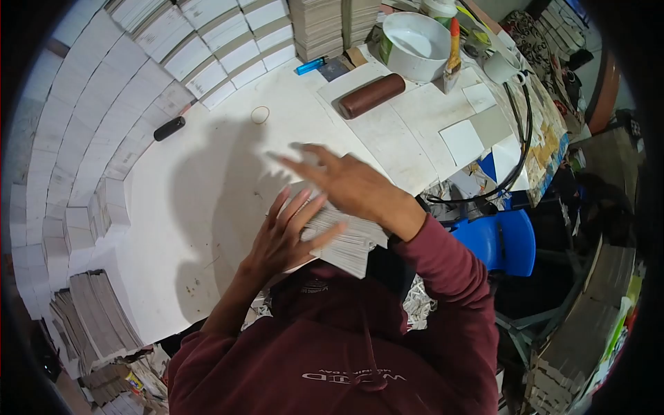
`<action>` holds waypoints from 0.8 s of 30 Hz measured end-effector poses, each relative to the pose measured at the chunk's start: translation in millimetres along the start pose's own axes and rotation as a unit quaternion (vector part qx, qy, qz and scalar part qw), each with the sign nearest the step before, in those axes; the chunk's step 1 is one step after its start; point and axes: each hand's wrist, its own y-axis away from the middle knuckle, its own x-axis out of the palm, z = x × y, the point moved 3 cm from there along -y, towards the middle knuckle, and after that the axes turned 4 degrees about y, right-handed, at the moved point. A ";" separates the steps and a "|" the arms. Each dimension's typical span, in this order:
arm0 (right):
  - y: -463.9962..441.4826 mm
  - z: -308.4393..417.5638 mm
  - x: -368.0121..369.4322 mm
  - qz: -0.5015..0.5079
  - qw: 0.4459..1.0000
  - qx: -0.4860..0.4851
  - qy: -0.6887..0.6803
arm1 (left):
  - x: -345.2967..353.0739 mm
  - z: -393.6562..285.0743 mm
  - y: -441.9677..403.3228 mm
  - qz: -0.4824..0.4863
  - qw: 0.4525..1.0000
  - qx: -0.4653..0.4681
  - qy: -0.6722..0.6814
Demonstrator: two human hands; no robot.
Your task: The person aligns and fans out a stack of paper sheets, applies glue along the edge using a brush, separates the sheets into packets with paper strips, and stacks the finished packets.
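Observation:
A thick stack of thin grey-white sheets [344, 243] lies at the table's near edge, close to the person's body. My left hand [287, 232] rests against the stack's left side and top, its fingers spread. Above the stack's upper right part is my right hand [349, 181], with fingers stretched out to the left and slightly blurred. Whether its palm touches the sheets is hidden. Part of the stack is covered by both hands.
White block stacks [90, 104] line the left and back. A black object [169, 128], rubber band [260, 115], blue lighter [310, 66], maroon case [372, 96], white bucket [415, 47], brush [453, 55] and mug [499, 68] lie around. A blue chair [508, 242] stands right.

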 end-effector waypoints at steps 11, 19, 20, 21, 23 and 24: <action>79.8 -32.8 -71.9 -0.184 0.849 0.301 -0.394 | 16.6 20.7 -36.6 -0.011 0.986 -0.154 0.059; 25.8 44.9 -72.1 -0.063 0.985 0.093 0.128 | 88.9 29.0 16.2 -0.120 0.853 -0.275 0.426; 24.7 41.0 -69.7 -0.064 0.986 0.091 0.127 | 79.5 29.5 14.9 -0.074 0.922 -0.248 0.288; 21.0 37.0 -70.3 -0.066 0.987 0.079 0.120 | 74.4 28.7 13.2 -0.025 0.966 -0.213 0.142; 17.2 32.7 -69.5 -0.068 0.989 0.065 0.112 | 70.5 28.5 16.5 0.029 0.955 -0.255 0.146; 14.7 27.4 -70.4 -0.074 0.993 0.072 0.052 | 70.7 31.8 14.9 0.075 0.941 -0.294 0.149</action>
